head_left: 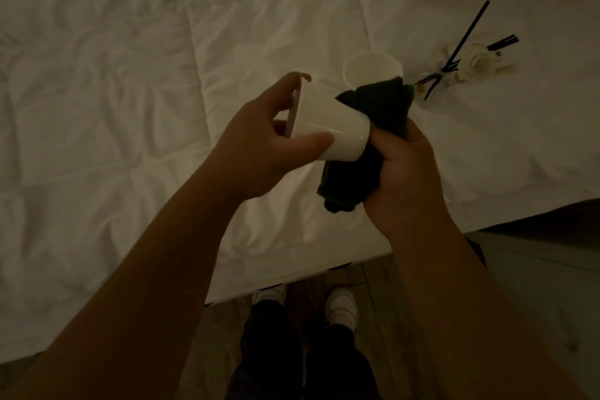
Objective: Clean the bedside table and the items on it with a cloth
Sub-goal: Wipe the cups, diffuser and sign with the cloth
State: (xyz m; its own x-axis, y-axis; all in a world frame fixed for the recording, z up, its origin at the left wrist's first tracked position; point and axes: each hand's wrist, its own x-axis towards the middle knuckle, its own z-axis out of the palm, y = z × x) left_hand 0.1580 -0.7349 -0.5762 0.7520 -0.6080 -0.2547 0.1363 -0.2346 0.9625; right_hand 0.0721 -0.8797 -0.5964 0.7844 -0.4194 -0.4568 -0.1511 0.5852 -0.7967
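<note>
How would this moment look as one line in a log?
left hand: holds white cup tilted | right hand: dark cloth against cup base | second cup: on bed

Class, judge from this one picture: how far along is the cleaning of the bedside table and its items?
Done: nothing can be confirmed; a second white cup and a reed diffuser lie on the white bedding, cleaned or not unclear. In hand: the left hand holds a white cup while the right hand presses a dark cloth to its base. Left: the table itself, which is not clearly in view.
</note>
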